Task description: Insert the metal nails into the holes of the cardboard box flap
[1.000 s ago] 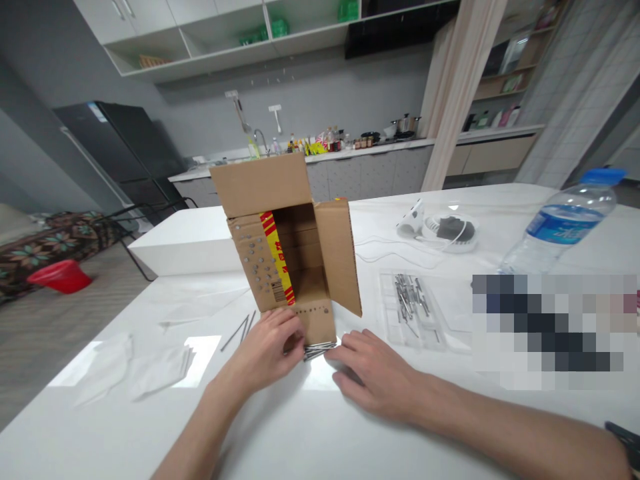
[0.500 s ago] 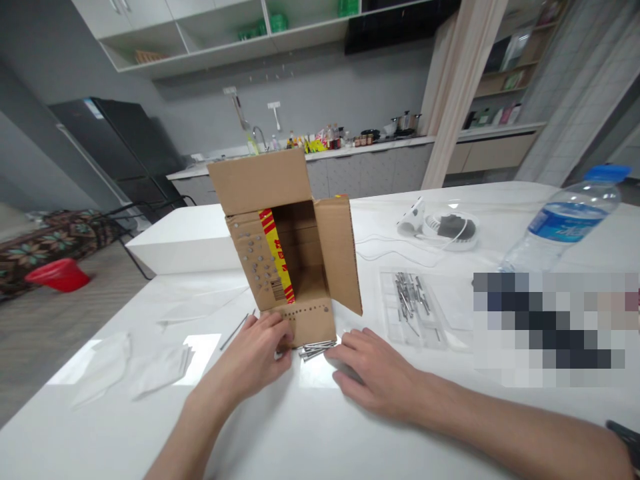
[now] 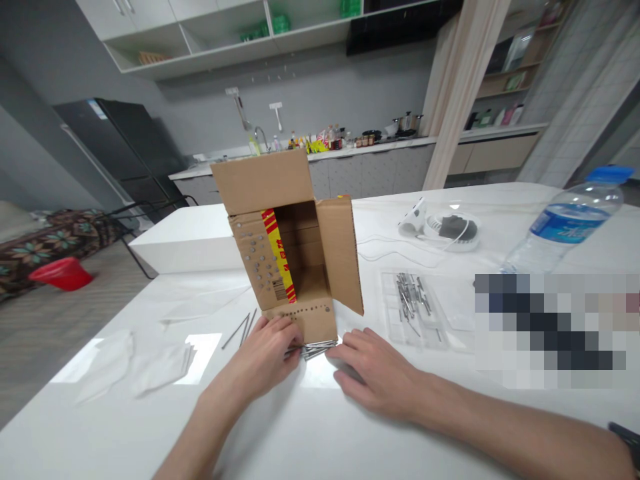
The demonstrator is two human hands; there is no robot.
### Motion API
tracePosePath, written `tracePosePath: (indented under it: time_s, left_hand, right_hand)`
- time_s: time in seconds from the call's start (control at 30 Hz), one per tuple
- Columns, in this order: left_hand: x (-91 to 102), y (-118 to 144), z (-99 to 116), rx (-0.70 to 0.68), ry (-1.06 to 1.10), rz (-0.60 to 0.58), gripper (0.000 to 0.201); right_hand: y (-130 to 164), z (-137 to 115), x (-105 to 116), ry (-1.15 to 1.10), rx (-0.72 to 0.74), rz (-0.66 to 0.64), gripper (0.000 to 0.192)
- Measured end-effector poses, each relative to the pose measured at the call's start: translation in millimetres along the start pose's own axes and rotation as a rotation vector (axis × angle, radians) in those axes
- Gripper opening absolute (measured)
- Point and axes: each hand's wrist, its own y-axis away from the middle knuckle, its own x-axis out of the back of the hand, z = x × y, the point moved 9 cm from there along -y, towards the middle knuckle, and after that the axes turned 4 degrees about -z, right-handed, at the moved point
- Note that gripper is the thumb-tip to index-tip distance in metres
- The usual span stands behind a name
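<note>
An opened cardboard box (image 3: 300, 233) stands on the white table, its front flap folded down and pierced by a row of holes. Several long nails (image 3: 320, 349) lie in a bundle along that flap's front edge. My left hand (image 3: 267, 350) is closed round the left end of the bundle, the fingertips partly hidden. At the bundle's right end, my right hand (image 3: 373, 370) rests on the table, index fingertip touching the nails and thumb held apart. More loose nails (image 3: 246, 327) lie left of the box. Grey nail heads (image 3: 259, 259) stud its left flap.
A clear compartment case (image 3: 413, 307) with nails lies to the right. Behind it are a white device with a cable (image 3: 457, 230) and a water bottle (image 3: 567, 220). White tissues (image 3: 163, 367) lie at left. A white raised block (image 3: 185, 237) is behind them.
My left hand has shifted slightly right, onto the end of the nail bundle. More of the loose nails beside it now show. My right hand stays about where it was.
</note>
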Motion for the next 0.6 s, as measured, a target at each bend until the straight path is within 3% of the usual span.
tracePosePath:
  time_s: [0.6]
  left_hand:
    - [-3.8, 0, -9, 0.079, -0.068, -0.024, 0.019]
  right_hand:
    - [1, 0, 0, 0.0, 0.008, 0.011, 0.016]
